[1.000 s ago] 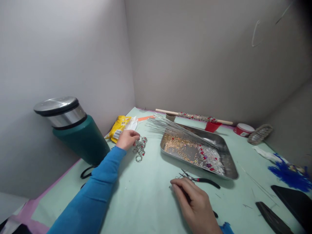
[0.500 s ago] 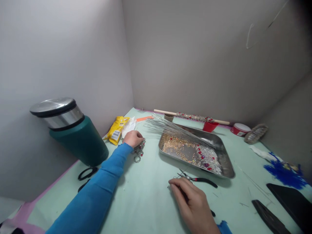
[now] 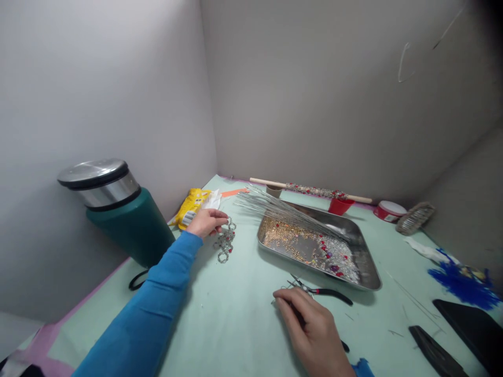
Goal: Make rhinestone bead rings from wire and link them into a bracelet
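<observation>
My left hand (image 3: 207, 222) pinches the upper end of a beaded wire piece (image 3: 225, 242) with red beads and small loops; the rest of it lies on the green tabletop. My right hand (image 3: 310, 327) rests closed near the front, thumb and index finger together at a thin wire end; what else it holds is hidden. Just behind it are black-handled pliers (image 3: 332, 295). A metal tray (image 3: 369, 262) holds gold beads (image 3: 281, 235), clear beads (image 3: 340, 254) and some red ones. A bundle of silver wires (image 3: 291, 210) lies across its back edge.
A green bottle (image 3: 129, 225) stands at the left beside a black scissor handle (image 3: 137, 280) and a yellow packet (image 3: 192, 206). Behind the tray, a beaded stick (image 3: 314, 190) lies over a red cup (image 3: 340, 206). Blue fringe (image 3: 463, 283) and a black tool (image 3: 436, 351) are at the right.
My left hand has shifted slightly left and off the beaded piece, uncovering more of it, with its fingers now at the upper end. My right hand has barely moved.
</observation>
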Demonstrator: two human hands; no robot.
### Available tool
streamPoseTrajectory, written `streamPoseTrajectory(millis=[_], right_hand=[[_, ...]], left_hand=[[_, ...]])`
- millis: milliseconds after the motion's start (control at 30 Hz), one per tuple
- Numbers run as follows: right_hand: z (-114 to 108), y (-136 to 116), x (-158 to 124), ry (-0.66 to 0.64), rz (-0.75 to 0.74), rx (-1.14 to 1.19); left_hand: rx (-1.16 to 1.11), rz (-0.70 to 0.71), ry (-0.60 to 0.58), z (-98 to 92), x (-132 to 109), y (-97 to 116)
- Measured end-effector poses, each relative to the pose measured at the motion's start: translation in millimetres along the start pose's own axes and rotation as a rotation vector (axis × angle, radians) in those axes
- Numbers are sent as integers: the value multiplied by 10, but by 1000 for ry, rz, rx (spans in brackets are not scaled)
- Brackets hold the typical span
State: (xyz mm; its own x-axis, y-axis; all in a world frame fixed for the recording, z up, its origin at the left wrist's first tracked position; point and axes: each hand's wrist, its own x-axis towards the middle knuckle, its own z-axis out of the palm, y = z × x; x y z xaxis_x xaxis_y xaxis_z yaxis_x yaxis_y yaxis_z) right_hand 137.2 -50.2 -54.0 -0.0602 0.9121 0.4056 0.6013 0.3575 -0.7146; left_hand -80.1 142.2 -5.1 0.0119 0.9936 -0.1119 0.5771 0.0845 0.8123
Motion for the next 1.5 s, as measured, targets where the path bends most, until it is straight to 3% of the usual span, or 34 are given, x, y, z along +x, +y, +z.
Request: streamPoseTrajectory(millis=[400, 633, 800, 1000, 1100, 1233, 1500], right_hand=[[-4, 11, -10, -5, -4, 9], [1, 13, -6, -16, 7, 0], [6, 20, -5, -11, 6, 3], [2, 20, -12, -16, 3, 9], [6, 26, -13, -19, 1, 7], [10, 33, -11, -19, 1, -1], [3, 31, -4, -15, 6, 4]], left_hand=[[271, 98, 51, 25, -44, -37], [483, 260, -182, -78, -345, 37], [580, 290, -199, 3, -371, -49], [587, 284, -143, -55, -336, -51], [583, 311, -169, -77, -361, -21], [604, 365, -230, -2, -411, 1], [508, 331, -159, 76, -404, -18]])
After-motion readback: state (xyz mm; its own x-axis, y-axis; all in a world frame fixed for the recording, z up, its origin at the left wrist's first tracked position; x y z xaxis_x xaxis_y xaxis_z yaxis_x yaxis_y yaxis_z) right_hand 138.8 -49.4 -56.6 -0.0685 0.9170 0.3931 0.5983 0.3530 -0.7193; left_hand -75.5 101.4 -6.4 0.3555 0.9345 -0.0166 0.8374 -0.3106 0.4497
